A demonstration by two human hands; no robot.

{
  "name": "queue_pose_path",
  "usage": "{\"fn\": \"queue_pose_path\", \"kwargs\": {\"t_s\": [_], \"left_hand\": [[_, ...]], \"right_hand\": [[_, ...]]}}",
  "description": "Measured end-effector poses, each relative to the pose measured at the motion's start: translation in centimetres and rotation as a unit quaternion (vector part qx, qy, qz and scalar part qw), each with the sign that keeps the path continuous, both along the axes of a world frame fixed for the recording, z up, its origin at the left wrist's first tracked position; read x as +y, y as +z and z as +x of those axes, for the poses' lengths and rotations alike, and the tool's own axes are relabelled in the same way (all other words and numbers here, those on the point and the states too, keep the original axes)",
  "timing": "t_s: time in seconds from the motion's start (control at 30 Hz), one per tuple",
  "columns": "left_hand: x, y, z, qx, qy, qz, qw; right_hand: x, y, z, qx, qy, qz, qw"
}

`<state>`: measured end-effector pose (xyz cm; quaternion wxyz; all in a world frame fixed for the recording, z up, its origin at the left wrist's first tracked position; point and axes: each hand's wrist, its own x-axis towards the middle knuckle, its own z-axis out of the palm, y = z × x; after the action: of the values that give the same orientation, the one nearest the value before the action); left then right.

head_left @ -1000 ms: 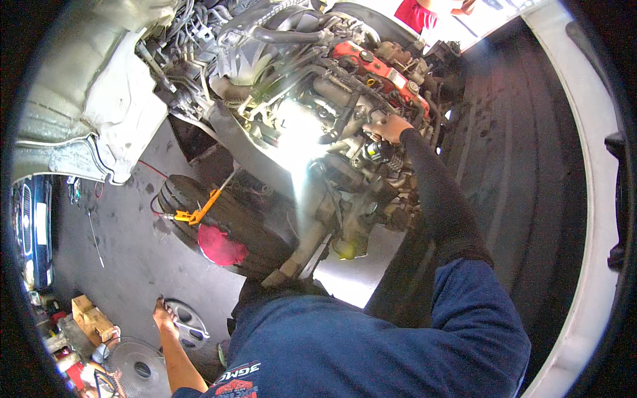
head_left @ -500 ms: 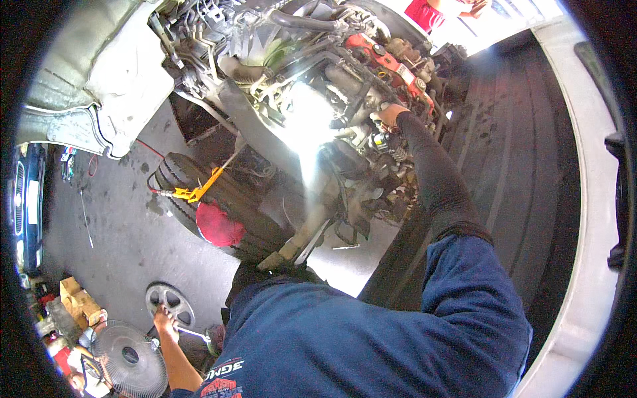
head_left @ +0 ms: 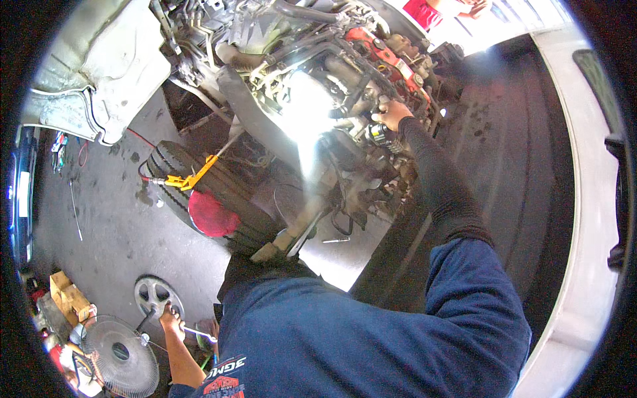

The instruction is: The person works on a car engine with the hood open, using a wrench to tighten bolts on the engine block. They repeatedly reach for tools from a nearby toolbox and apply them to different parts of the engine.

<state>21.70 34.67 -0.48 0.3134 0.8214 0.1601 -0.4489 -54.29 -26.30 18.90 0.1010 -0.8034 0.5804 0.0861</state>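
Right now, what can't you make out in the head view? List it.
Head view: engine parts under the white glare, washed out.
Head view: whatever the right hand touches, covered by the hand itself.
Head view: the silver rod, its part inside the left hand covered by the grip.
Head view: another person, mostly cut off by the top edge.

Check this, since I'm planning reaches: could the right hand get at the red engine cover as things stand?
Probably yes: the right hand is among engine parts, close to the red engine cover, whose top looks largely uncovered; depth is hard to judge.
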Motion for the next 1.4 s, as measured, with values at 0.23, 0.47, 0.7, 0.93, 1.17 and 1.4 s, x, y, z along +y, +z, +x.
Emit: {"fn": "queue_pose_path", "kwargs": {"t_s": [0.23, 0.47, 0.7, 0.93, 1.17, 1.4], "left_hand": [[-1.1, 1.5, 1.3, -0.024, -0.114, 0.006, 0.993], [5.8, -1.0, 2.4, -0.036, -0.121, 0.014, 0.992], [11.9, -3.9, 1.1, -0.031, -0.575, 0.052, 0.816], [15.0, -4.7, -4.4, -0.165, -0.573, 0.081, 0.798], [26.8, 1.8, -9.5, -0.224, -0.171, 0.016, 0.959], [34.7, 12.0, -3.9, -0.244, -0.069, 0.091, 0.963]], "right_hand": [[4.0, -3.0, -0.5, -0.228, -0.201, -0.185, 0.934], [10.4, -0.2, 3.8, -0.292, -0.198, -0.236, 0.906], [17.3, 3.5, 19.6, -0.298, 0.082, -0.107, 0.945], [25.1, -2.2, 31.7, -0.121, 0.260, 0.174, 0.942], [33.0, -6.0, 39.2, 0.022, 0.347, 0.219, 0.912], [39.9, -6.4, 52.4, -0.054, 0.418, 0.289, 0.859]]}}
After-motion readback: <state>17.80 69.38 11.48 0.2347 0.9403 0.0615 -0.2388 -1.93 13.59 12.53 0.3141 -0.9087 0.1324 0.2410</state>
